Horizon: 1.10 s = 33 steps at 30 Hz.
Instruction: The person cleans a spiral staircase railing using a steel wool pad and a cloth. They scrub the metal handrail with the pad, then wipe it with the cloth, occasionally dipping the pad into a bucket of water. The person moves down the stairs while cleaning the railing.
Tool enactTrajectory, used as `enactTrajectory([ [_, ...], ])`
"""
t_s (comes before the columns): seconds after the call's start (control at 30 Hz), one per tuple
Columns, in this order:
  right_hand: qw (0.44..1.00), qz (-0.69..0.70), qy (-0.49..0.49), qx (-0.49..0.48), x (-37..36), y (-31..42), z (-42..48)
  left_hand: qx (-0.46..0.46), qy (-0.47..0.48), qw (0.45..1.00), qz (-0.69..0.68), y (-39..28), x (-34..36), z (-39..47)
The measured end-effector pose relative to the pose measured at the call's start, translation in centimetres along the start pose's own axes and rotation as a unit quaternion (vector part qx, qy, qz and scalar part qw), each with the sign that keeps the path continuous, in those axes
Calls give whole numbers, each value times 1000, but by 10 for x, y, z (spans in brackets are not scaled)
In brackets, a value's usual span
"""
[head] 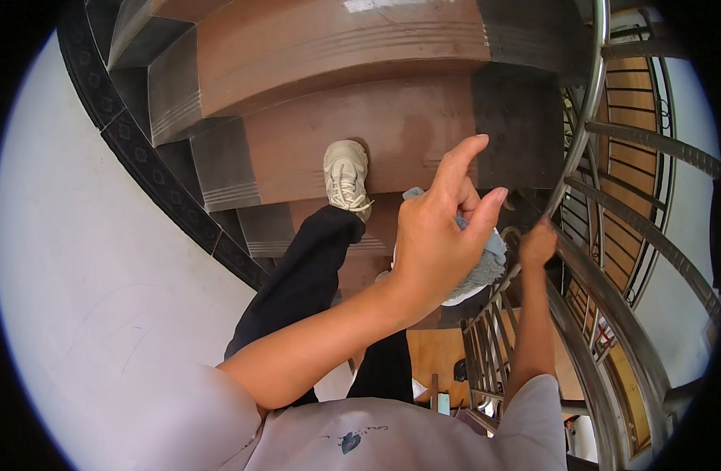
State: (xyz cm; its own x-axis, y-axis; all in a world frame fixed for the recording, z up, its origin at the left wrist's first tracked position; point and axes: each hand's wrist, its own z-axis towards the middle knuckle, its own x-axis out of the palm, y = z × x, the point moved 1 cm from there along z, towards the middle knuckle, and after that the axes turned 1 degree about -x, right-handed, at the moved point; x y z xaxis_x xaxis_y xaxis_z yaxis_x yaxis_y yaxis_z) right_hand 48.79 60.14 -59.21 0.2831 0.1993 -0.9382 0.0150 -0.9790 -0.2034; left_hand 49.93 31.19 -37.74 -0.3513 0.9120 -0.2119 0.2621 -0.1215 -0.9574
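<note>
My left hand (434, 241) is in front of me over the stairs, thumb and index finger spread apart. Its other fingers are curled and mostly hidden at a white round container (454, 301), which appears to hang from them. Grey and light-blue cloths (484, 268) fill the container's top. At the right, my right hand (538, 242) is closed at the stainless-steel handrail (578, 138), slightly blurred. My beige lace-up sneaker (345, 173) rests on a reddish-brown stair tread (396, 126). The other shoe is nearly hidden behind the container.
Curved steps with dark side tiles (225, 162) rise ahead. A white wall (101, 265) with black patterned skirting (140, 154) bounds the left. Metal balusters (496, 347) line the right, above a drop to a wooden-looking floor (437, 347) holding a dark object (460, 370).
</note>
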Motion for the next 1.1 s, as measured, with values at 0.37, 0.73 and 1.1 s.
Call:
enactTrajectory([
  [0.37, 936, 282, 191, 85, 40, -67, 84, -13, 2, 1000, 15, 1, -11, 1],
  [0.73, 863, 335, 327, 189, 34, -70, 110, -32, 43, 999, 9, 5, -17, -10],
  [1.1, 858, 462, 215, 67, -24, -33, 116, -27, 39, 999, 19, -1, -6, -3],
])
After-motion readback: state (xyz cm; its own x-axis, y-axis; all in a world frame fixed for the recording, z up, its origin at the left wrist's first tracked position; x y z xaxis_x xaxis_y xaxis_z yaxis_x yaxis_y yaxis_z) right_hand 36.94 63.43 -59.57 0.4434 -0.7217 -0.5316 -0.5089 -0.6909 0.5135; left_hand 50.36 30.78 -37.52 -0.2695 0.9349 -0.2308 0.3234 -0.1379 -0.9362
